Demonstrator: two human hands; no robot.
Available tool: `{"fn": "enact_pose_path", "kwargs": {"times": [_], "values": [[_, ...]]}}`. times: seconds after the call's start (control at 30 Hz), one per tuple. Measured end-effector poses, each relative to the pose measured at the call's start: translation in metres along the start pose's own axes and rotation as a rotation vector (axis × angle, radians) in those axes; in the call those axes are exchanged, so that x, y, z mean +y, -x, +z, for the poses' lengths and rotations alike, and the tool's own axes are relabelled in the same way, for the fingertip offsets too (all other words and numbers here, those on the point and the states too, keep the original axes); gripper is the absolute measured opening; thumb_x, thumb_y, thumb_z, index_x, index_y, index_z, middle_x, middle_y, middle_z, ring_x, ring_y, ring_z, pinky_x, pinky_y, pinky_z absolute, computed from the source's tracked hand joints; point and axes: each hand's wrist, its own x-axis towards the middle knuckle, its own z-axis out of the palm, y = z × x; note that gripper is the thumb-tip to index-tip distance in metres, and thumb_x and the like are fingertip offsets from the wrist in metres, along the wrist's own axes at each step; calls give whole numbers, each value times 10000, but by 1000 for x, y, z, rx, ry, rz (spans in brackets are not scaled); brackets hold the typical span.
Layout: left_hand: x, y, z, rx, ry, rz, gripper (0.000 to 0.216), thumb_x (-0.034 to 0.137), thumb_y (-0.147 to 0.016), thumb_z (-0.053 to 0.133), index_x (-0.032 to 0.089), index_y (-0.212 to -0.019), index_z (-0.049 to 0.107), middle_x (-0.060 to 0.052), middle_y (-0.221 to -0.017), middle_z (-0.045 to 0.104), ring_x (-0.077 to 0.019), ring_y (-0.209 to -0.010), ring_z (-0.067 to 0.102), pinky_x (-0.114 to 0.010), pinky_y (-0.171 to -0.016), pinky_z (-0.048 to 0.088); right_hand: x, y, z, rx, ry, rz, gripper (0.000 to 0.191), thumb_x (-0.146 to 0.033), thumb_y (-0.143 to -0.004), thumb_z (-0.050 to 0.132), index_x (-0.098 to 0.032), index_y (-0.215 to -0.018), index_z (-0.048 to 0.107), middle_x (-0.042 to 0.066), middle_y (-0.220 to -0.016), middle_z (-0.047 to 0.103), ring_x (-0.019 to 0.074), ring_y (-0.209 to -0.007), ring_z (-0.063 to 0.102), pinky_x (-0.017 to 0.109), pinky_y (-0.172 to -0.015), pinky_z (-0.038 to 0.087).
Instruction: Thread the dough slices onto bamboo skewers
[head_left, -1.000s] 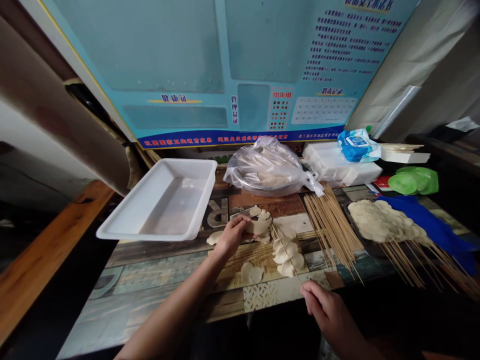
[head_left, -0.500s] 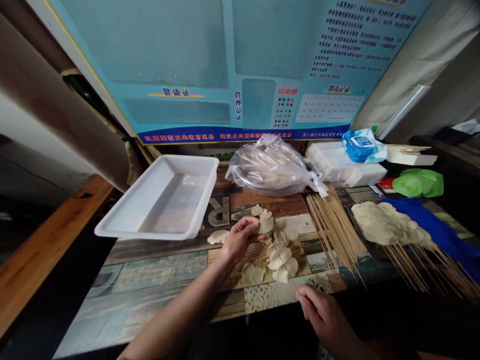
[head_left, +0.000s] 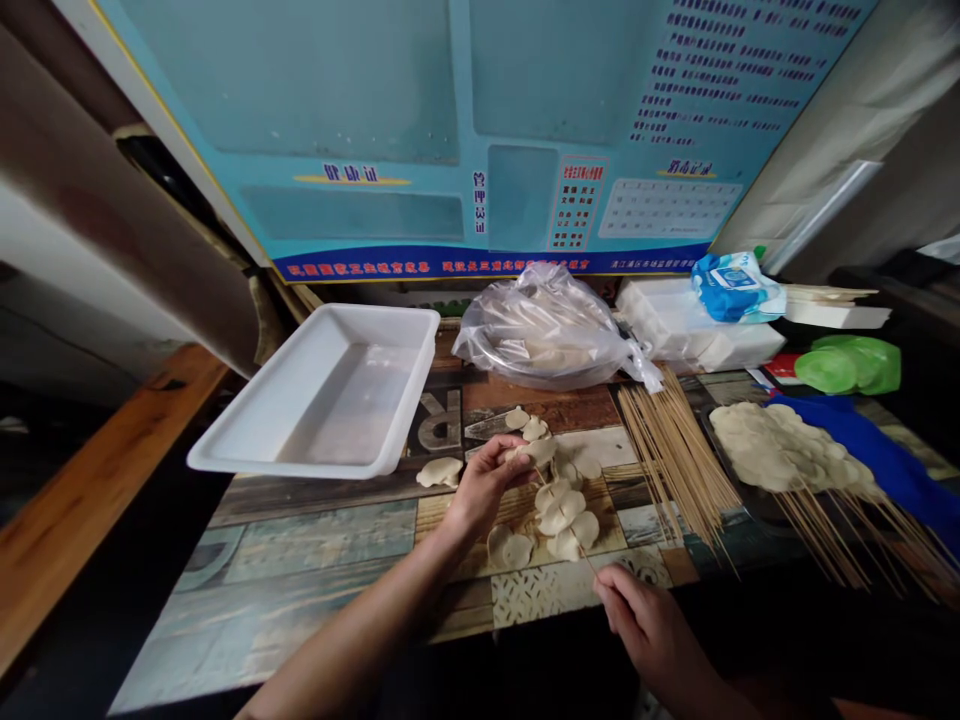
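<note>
At five o'clock, right hand (head_left: 634,612) closed round thin wooden skewer (head_left: 589,562)
At six, left hand (head_left: 486,487) pinches pale, flat, round slice (head_left: 541,453)

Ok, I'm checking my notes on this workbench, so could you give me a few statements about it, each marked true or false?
1. The right hand grips a skewer that has pale rounds on it. True.
2. The clear plastic bag lies between the white tub and the white packages. True.
3. The left hand holds the rim of the white tub. False: it pinches a pale round near the others.
4. The blue-and-white packet rests on the white packages. True.
5. The loose bundle of sticks lies inside the white tub. False: it lies on the table, to the tub's right.
</note>
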Motion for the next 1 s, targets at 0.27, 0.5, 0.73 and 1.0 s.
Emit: {"fn": "enact_pose_path", "kwargs": {"times": [0.27,0.5,0.73,1.0], "values": [[0,0,0,65,197,-117,279,186,-617,777,156,-828,598,11,-728,641,-126,-658,641,-302,-711,560,6,-1,2,96,47,-86,269,-253,-954,288,-223,-765,476,-36,-584,532,121,-507,533,215,-508,390],[-3,3,0,-2,273,-287,274,127,-647,739,106,-905,649,-87,-839,699,-152,-730,673,-251,-731,541,6,-4,6,129,50,-121,291,-257,-967,278,-216,-795,509,-26,-592,548,118,-505,544,205,-507,415],[-14,3,1,108,147,-68,312,242,-581,800,143,-850,677,-14,-721,685,-121,-638,621,-241,-672,490,6,-5,9,135,88,-136,292,-257,-967,285,-210,-800,519,-11,-609,589,130,-520,582,217,-510,411],[-20,9,4,109,-143,124,385,261,-628,773,176,-989,668,48,-632,597,-72,-596,527,-182,-615,411,0,-5,6,143,144,-92,303,-240,-957,279,-207,-768,512,3,-614,623,146,-538,620,235,-532,404]]}}
